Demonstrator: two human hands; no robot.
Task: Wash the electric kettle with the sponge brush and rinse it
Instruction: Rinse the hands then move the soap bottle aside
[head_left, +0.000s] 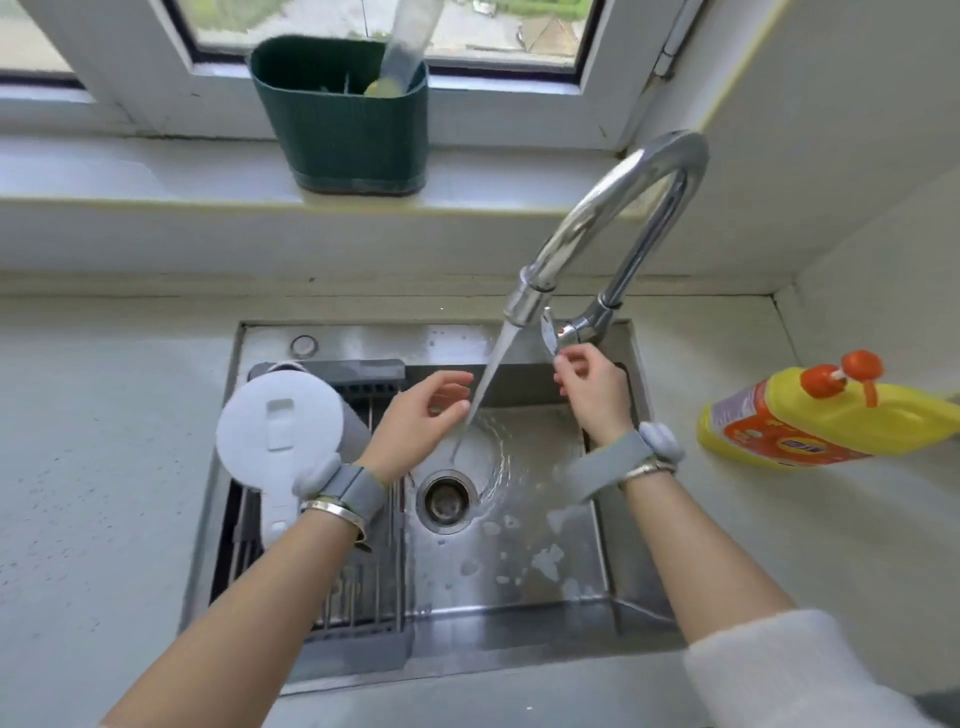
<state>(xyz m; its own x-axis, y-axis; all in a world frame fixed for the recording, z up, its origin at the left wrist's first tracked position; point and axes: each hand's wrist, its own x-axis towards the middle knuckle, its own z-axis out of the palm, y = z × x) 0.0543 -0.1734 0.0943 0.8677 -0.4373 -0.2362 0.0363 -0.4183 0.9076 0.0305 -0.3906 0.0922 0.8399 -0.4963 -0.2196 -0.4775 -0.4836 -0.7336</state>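
Note:
The white electric kettle (283, 431) stands upright with its lid closed on the drying rack (332, 587) over the left half of the sink. My left hand (421, 421) is open beside the running water stream (485, 384), fingers spread, holding nothing. My right hand (589, 387) reaches up with its fingertips at the faucet lever (551, 332). The sponge brush (402, 47) stands in the dark green holder (343, 114) on the window sill, its yellow-green sponge end down inside. Foam patches lie on the sink floor (540, 561).
The chrome gooseneck faucet (623, 208) arches over the sink's back right. A yellow detergent bottle (826, 415) with an orange pump lies on the counter at the right. The drain (447, 499) sits mid-sink. Grey bands wrap both wrists.

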